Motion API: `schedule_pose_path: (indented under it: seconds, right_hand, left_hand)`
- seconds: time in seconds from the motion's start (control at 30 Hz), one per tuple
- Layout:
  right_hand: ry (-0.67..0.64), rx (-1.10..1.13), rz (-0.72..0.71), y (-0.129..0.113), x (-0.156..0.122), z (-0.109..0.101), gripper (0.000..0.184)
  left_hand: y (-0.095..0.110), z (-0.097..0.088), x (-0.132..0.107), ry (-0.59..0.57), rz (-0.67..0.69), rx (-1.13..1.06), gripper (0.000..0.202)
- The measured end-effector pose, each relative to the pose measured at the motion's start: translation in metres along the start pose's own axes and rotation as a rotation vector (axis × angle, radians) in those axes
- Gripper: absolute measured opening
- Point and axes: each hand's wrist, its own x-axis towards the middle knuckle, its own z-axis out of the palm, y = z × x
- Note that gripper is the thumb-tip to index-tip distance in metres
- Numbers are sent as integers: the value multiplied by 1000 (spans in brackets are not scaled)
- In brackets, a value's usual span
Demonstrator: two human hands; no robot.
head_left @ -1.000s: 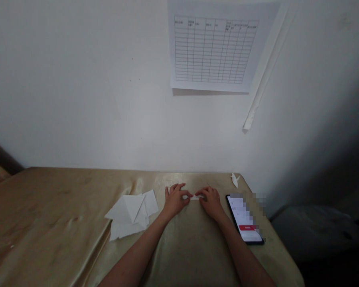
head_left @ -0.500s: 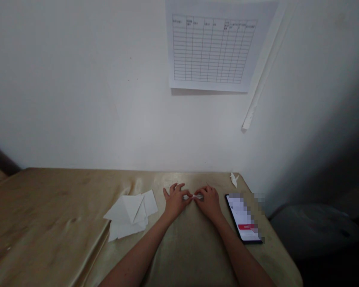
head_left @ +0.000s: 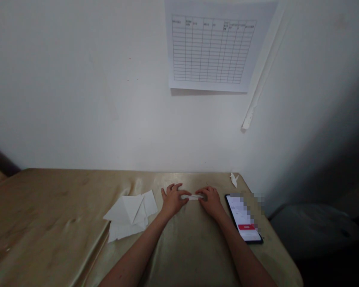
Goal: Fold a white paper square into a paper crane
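Between my two hands, a small narrow piece of folded white paper [head_left: 194, 197] lies low over the table. My left hand [head_left: 174, 201] pinches its left end between thumb and index finger, with the other fingers spread away. At the right end, my right hand [head_left: 210, 201] grips it with thumb and fingertips. The paper's two ends are partly hidden by my fingers, so its full shape cannot be made out. Left of my left hand lie several loose white paper sheets [head_left: 131, 209], overlapping, some with creases.
A phone [head_left: 242, 219] with a lit screen lies right of my right hand. Behind it, a small folded paper figure [head_left: 234, 180] sits near the table's back right corner. The table [head_left: 185, 255] has a shiny gold-brown cover and meets a white wall bearing a printed chart [head_left: 208, 52].
My hands have moved slightly apart, and more of the folded paper shows between them. The loose sheets, the phone and the paper figure stay where they were.
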Motion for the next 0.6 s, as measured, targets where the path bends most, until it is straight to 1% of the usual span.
schedule_pose_path:
  seconds: [0.1, 0.2, 0.4, 0.6]
  right_hand:
    - [-18, -23, -5, 0, 0, 1, 27]
    - [-8, -56, -31, -1, -2, 2, 29]
    - [42, -74, -149, -6, -9, 1, 35]
    - [99, -73, -234, -9, -8, 0, 21]
  left_hand:
    - [-1, 3, 0, 18, 5, -12, 29]
    - [-2, 5, -1, 46, 20, -16, 28]
    - [-2, 5, -3, 105, 67, -41, 27]
    - [0, 3, -5, 158, 130, -66, 27]
